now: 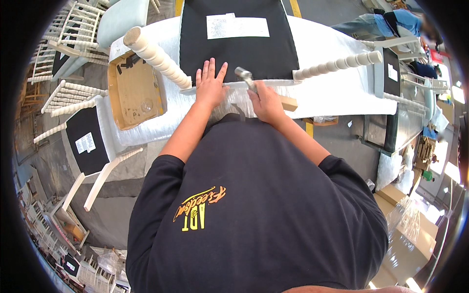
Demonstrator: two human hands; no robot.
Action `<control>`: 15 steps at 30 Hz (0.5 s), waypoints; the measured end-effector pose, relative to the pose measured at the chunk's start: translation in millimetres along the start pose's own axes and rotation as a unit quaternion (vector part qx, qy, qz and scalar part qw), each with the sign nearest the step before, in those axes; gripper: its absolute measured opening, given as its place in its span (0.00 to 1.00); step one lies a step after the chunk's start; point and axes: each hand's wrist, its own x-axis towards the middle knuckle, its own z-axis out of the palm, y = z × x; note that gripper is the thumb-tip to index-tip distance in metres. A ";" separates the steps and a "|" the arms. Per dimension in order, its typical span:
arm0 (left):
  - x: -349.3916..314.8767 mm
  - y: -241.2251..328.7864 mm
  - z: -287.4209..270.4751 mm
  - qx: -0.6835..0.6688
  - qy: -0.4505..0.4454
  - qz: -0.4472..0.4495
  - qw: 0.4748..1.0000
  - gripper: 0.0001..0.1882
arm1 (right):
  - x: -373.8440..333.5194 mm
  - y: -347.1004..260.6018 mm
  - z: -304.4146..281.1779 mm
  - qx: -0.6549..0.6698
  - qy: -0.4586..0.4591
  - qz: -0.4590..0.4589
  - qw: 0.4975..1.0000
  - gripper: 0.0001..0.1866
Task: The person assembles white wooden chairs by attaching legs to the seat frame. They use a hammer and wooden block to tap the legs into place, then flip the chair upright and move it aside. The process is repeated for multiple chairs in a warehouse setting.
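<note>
An upturned chair seat (239, 53) lies in front of me, its underside covered with black cloth and bearing a white label (238, 27). Two cream turned legs stick out from its near corners, one left leg (156, 56) and one right leg (337, 66). My left hand (210, 88) rests on the seat's near edge, fingers spread on the black cloth. My right hand (266, 102) is wrapped round a hammer (243, 74); its metal head is over the near edge of the seat and its wooden handle end shows behind the hand.
The worktable (337, 93) has a pale shiny covering. At its left sits an open cardboard box (117, 97) with dark small pieces inside. Another upturned chair (88, 136) stands at the left. A person in blue (386, 24) is at the far right. Cartons (410, 244) stand lower right.
</note>
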 end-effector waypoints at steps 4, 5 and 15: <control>2.7 2.0 -4.1 -0.004 -0.009 -0.008 1.000 0.46 | -2.7 24.2 13.5 -0.035 -0.010 0.016 0.999 0.12; 2.6 2.1 -4.7 -0.006 -0.013 -0.009 1.000 0.46 | -2.6 27.5 14.8 -0.058 -0.053 0.040 0.996 0.11; 2.1 1.0 -2.1 -0.017 0.003 -0.001 1.000 0.44 | -5.7 19.0 12.7 -0.069 -0.041 0.047 0.996 0.11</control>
